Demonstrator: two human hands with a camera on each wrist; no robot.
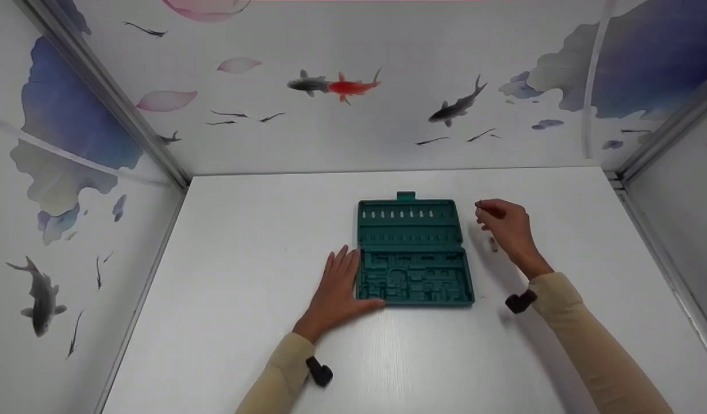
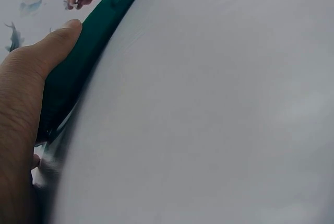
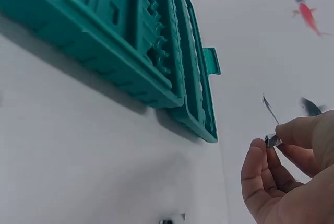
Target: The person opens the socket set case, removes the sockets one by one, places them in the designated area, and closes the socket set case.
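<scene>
A green plastic tool case [image 1: 411,276] lies unfolded on the white table, with moulded recesses in its near half and a row of small pale marks in the far half. My left hand [image 1: 335,287] rests against its near left corner, fingers straight along the left side and thumb on the front edge. To the right of the case, my right hand [image 1: 507,227] is raised and pinches a small shiny metal socket [image 3: 271,140] between thumb and fingertips. Another small shiny metal piece [image 1: 492,244] lies on the table below that hand, only partly visible in the right wrist view.
White walls [image 1: 388,132] painted with fish and petals enclose the table [image 1: 244,259] at the back and sides. A latch tab [image 1: 406,196] sticks out from the far edge of the case. Each sleeve carries a small black device [image 1: 521,301].
</scene>
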